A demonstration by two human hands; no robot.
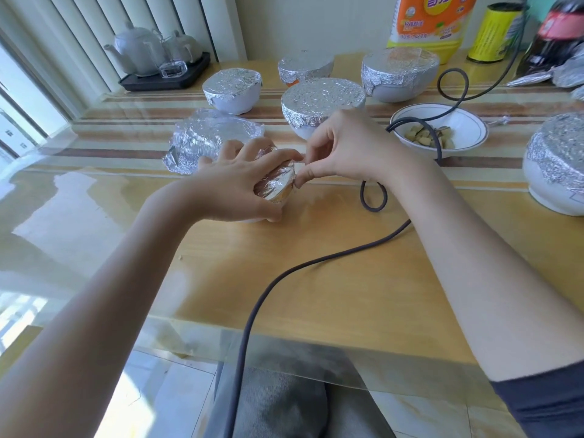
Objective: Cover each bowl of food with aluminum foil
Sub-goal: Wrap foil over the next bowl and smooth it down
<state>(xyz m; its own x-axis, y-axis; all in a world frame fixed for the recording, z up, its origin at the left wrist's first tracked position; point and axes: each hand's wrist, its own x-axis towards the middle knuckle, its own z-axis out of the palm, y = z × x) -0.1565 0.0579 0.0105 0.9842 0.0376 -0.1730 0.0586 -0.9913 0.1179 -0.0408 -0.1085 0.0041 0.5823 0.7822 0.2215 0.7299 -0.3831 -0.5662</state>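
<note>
My left hand (240, 181) grips a small bowl wrapped in aluminum foil (278, 184) at the table's middle, fingers spread over its top. My right hand (341, 150) pinches the foil's edge at the bowl's right side with thumb and forefinger. Several foil-covered bowls stand behind: one (232, 88) at back left, one (322, 102) just beyond my right hand, one (399, 71) at back right, one (556, 159) at the far right. An uncovered white bowl with food pieces (467, 128) sits to the right. A crumpled foil sheet (208, 137) lies left of my hands.
A dark cable (284, 276) runs from the table's front edge across to the open bowl and back. A tea set on a black tray (164, 77) stands at back left. An orange bottle (429, 23), a yellow can (493, 33) and a cola bottle (559, 30) line the back right.
</note>
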